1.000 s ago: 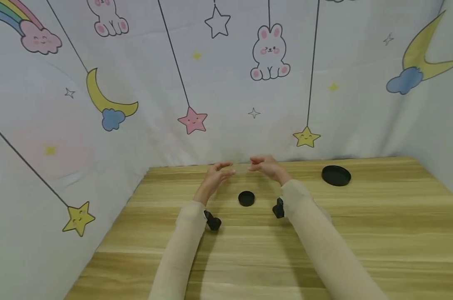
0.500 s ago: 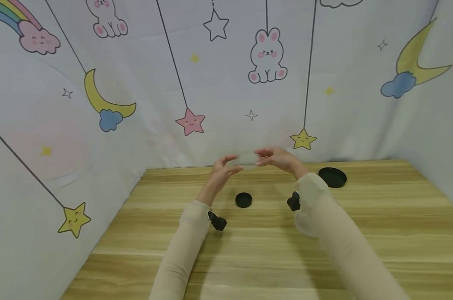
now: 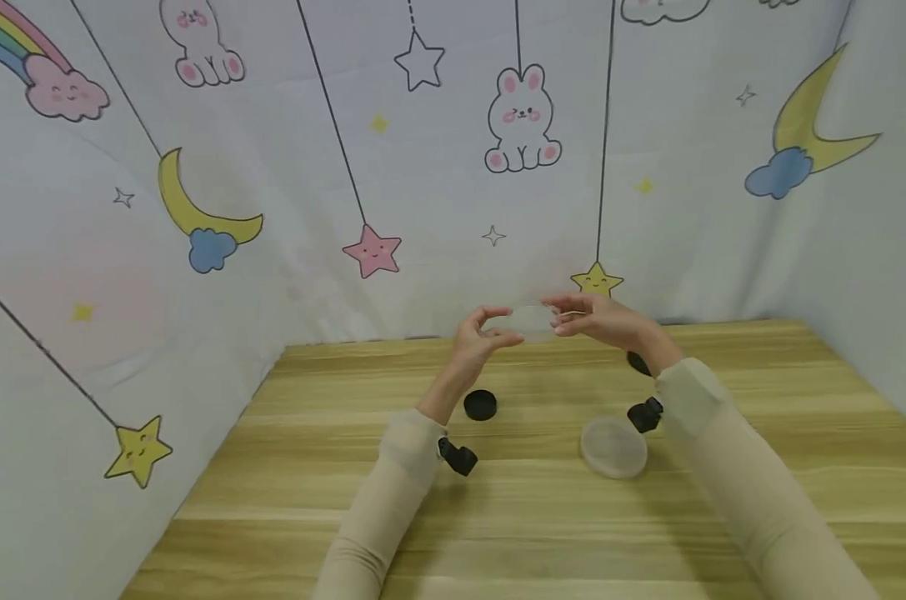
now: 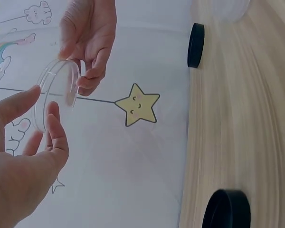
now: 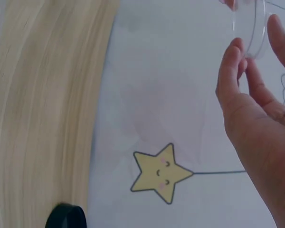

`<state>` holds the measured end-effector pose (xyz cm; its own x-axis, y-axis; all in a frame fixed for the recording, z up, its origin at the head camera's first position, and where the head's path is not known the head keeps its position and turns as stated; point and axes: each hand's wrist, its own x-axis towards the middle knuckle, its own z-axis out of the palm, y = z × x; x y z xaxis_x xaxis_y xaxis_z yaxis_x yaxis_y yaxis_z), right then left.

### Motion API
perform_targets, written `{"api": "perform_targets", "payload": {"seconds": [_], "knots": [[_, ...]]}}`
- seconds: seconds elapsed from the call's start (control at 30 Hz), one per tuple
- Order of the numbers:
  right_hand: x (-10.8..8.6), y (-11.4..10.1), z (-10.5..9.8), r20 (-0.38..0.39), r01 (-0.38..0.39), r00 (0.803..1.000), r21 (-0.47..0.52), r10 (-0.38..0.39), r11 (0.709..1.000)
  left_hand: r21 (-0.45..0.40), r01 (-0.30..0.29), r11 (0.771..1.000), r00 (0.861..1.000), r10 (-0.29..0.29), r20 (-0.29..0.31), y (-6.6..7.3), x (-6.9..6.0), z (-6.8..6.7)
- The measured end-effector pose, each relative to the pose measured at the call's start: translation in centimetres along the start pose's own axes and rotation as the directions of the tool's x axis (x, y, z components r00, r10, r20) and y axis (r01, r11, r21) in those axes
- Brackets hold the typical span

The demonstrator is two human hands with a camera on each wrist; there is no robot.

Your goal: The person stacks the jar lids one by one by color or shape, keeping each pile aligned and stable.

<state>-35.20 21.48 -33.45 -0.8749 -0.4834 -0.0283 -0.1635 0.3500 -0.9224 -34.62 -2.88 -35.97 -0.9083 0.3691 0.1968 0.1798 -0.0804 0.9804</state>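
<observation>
Left fingers (image 4: 58, 136), right fingers (image 5: 229, 71) grasp clear dish (image 3: 531, 322) by opposite edges; open air between it and wooden table (image 3: 528, 537).

The head view looks forward and slightly down over both sleeves (image 3: 385, 500), farthest back of the three and widest, taking in the counter (image 3: 513, 533) and the printed cloth (image 3: 453, 183) behind it. The left wrist view sits close behind the left fingers (image 4: 58, 137), which enter from its left edge; it faces the cloth rolled sideways, the counter standing along its right side. The right wrist view is rolled the opposite way, counter at left, with the right fingers (image 5: 228, 71) near at right. All three share the clear dish (image 3: 531, 322), cropped at the right wrist view's top, and a yellow star (image 4: 138, 105).
</observation>
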Motion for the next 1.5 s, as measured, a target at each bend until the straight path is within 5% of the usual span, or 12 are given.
{"api": "perform_targets", "payload": {"seconds": [0.23, 0.67, 1.5], "knots": [[-2.7, 1.3, -0.8, -0.001, 0.056, 0.998, 0.092, -0.056, 0.994, -0.042, 0.008, 0.999, 0.998, -0.006, 0.061, -0.4, 0.0, 2.3], [-7.3, 3.1, -0.8, -0.089, 0.079, 0.994, 0.109, -0.069, 0.991, -0.067, 0.050, 0.997, 0.984, -0.037, 0.174, -2.1, 0.2, 5.4], [-10.0, 7.3, 1.9, -0.188, 0.104, 0.980, 0.196, -0.066, 0.975, -0.062, 0.125, 0.990, 0.960, -0.105, 0.259, -5.7, -1.0, 6.4]]}}
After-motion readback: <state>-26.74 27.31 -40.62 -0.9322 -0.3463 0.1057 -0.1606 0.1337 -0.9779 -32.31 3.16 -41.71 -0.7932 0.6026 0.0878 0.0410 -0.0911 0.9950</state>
